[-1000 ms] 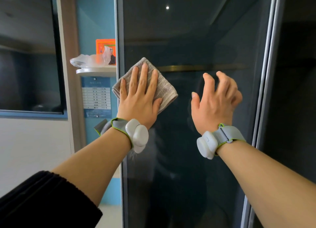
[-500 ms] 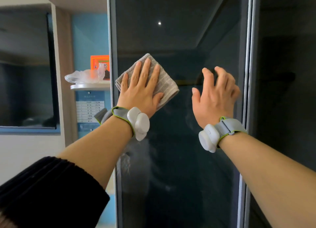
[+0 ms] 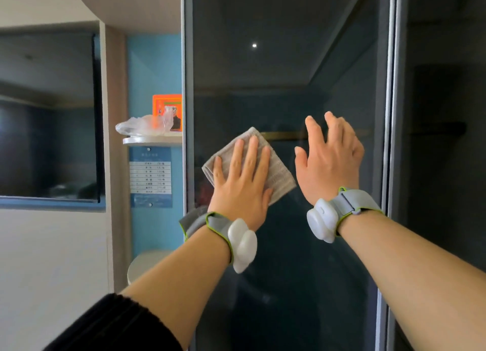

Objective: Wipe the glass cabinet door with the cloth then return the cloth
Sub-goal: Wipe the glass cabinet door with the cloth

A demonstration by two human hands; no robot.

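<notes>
dark glass cabinet door [image 3: 289, 74], left hand [image 3: 240, 185] flat pressing grey cloth [image 3: 276, 171], right hand [image 3: 328, 164] open, empty

White wall [image 3: 52, 258] lower left, dark window [image 3: 47, 113] w/ blue sill above. Wood-tone post [image 3: 115, 166] beside blue back panel [image 3: 155, 66]. Small round shelf [image 3: 152, 140] w/ clear plastic bag [image 3: 142, 125] + orange box [image 3: 167, 106]. Printed chart [image 3: 150, 177] screwed on below. Second round shelf [image 3: 143, 264] lower down. Dark panel [image 3: 447, 140] far right. Soft daylight.
</notes>
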